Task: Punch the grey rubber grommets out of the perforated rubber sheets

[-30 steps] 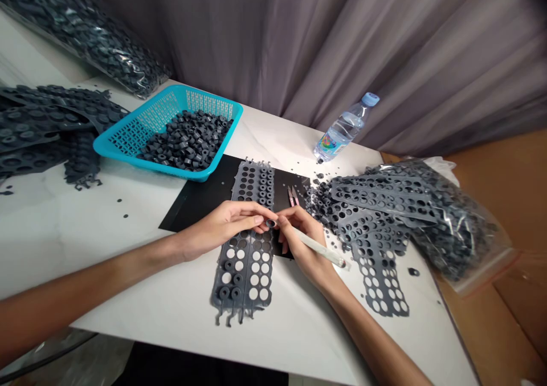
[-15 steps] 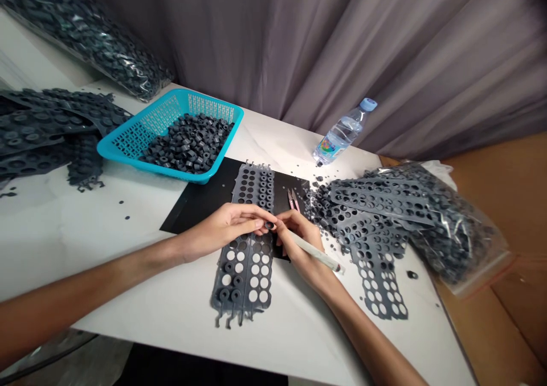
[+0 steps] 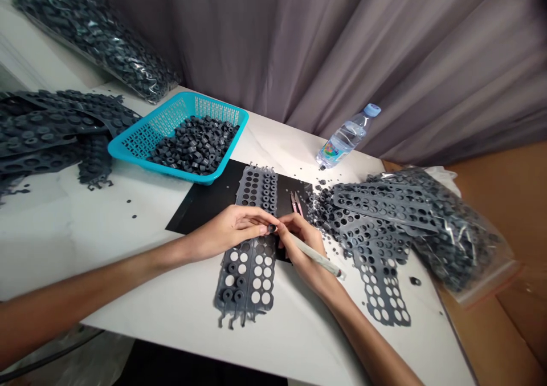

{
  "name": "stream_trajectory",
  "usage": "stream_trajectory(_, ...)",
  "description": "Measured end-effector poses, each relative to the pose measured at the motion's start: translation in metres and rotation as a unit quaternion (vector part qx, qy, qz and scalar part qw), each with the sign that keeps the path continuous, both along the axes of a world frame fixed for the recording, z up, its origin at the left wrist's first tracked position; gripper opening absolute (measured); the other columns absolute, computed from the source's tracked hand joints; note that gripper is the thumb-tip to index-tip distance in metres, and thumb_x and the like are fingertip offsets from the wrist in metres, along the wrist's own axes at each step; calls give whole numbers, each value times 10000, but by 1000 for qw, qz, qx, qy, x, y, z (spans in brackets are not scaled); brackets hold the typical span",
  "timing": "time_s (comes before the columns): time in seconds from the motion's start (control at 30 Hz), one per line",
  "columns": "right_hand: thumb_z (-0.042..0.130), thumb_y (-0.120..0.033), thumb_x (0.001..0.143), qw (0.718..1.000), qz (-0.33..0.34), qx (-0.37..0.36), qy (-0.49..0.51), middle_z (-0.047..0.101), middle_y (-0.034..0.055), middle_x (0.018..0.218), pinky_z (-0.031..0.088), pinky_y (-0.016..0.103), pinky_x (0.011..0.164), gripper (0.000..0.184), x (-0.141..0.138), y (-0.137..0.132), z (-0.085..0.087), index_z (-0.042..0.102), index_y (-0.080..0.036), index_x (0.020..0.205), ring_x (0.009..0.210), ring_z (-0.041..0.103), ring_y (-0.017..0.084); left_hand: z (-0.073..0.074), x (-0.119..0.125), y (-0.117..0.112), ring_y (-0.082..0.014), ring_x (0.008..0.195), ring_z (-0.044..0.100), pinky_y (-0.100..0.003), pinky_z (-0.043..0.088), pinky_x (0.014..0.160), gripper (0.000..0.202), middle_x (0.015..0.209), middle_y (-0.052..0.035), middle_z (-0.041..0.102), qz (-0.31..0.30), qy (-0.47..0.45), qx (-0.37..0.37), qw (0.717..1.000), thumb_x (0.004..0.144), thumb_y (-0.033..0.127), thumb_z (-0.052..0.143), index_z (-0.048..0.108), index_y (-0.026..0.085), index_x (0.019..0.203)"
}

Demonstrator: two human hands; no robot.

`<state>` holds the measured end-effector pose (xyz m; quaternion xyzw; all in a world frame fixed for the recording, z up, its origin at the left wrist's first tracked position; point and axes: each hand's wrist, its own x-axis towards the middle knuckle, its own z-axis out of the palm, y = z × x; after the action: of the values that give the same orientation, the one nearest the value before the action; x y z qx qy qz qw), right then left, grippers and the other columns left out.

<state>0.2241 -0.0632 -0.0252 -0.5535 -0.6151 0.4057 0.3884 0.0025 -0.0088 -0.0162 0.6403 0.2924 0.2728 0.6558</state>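
A long grey rubber sheet (image 3: 250,260) full of round holes and ring-shaped parts lies lengthwise on the white table (image 3: 128,260), its far end on a black mat (image 3: 205,200). My left hand (image 3: 233,226) rests on the sheet's middle with its fingertips pinched on a small grey ring (image 3: 271,227). My right hand (image 3: 301,240) meets it from the right, fingers curled, with a thin white pen-like tool (image 3: 320,257) gripped against the palm, its end pointing back right. Both hands touch at the ring.
A turquoise basket (image 3: 145,135) holds loose grey rings at the back left. Punched sheets (image 3: 367,220) and a bag (image 3: 453,232) pile up on the right, more sheets (image 3: 47,129) on the left. Pink snips (image 3: 296,200) lie on the mat. A water bottle (image 3: 346,136) lies behind.
The view has shifted slightly; my hands stay together over the sheet, fingers closing a little tighter round the small ring.
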Motion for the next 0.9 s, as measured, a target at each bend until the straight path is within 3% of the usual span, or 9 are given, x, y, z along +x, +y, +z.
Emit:
stream_trajectory(0.1, 587, -453, 1082, 1000, 10, 13, -25, 671, 12, 767, 448, 279, 573, 271, 1, 0, -1, 688, -213, 1006, 629, 599, 164, 10, -4, -1, -229, 1192, 737, -380, 563, 1092, 246, 1269, -58, 783, 65, 47, 158, 984, 1055, 257, 603, 760, 219, 1241)
stream_trajectory(0.23, 570, -404, 1099, 994, 40, 56, -82, 727, 61, 939, 479, 309, 657, 245, -1, -2, 4, 734, -226, 1055, 767, 654, 202, 34, -25, 12, -217, 1197, 700, -389, 520, 1129, 280, 1265, -35, 769, 212, 108, 409, 881, 1079, 209, 539, 752, 258, 1253)
stream_trajectory(0.37, 566, -382, 1106, 991, 52, 76, -98, 730, 71, 975, 491, 325, 723, 243, -4, -4, 10, 744, -229, 1044, 840, 665, 219, 44, -65, 44, -246, 1182, 672, -422, 493, 1137, 309, 1283, -45, 748, 361, 252, 462, 770, 1087, 211, 511, 729, 247, 1303)
stream_trajectory(0.47, 563, -400, 1107, 994, 45, 58, -85, 731, 74, 975, 494, 320, 707, 256, -4, -5, 11, 739, -226, 1041, 847, 672, 222, 39, -89, 61, -299, 1240, 614, -479, 477, 1130, 364, 1284, -61, 744, 352, 378, 483, 707, 1077, 167, 465, 709, 181, 1347)
stream_trajectory(0.57, 569, -419, 1103, 995, 43, 47, -79, 736, 80, 990, 494, 310, 675, 266, -3, -4, 8, 741, -225, 1042, 841, 680, 222, 32, -84, 58, -319, 1246, 601, -502, 459, 1112, 390, 1295, -77, 752, 357, 377, 536, 666, 1054, 101, 453, 723, 163, 1328)
stream_trajectory(0.63, 577, -432, 1097, 996, 31, 48, -72, 736, 76, 970, 492, 301, 647, 270, -1, -4, 4, 738, -221, 1046, 803, 678, 213, 28, -64, 45, -317, 1243, 607, -497, 456, 1097, 356, 1303, -87, 751, 301, 330, 585, 677, 1062, 110, 470, 732, 176, 1293)
stream_trajectory(0.7, 578, -450, 1093, 997, 7, 44, -61, 726, 64, 916, 484, 290, 607, 282, 1, -3, 1, 735, -217, 1063, 740, 666, 199, 24, -39, 29, -297, 1256, 606, -483, 451, 1109, 319, 1298, -90, 740, 190, 290, 603, 718, 1084, 154, 481, 706, 189, 1308)
stream_trajectory(0.8, 575, -467, 1087, 999, -30, 28, -28, 691, 32, 807, 466, 273, 540, 292, 2, -3, -3, 718, -213, 1091, 626, 628, 174, 13, -9, 13, -286, 1305, 583, -450, 464, 1122, 317, 1342, -105, 688, 69, 260, 550, 791, 1100, 335, 542, 635, 203, 1373)
stream_trajectory(0.9, 594, -466, 1073, 999, -51, 10, 16, 649, -8, 721, 466, 258, 505, 264, 0, -3, -4, 677, -216, 1096, 546, 599, 154, -3, 1, 11, -330, 1352, 544, -496, 466, 1138, 538, 1451, -152, 590, 35, 271, 492, 827, 1037, 494, 632, 538, 191, 1471)
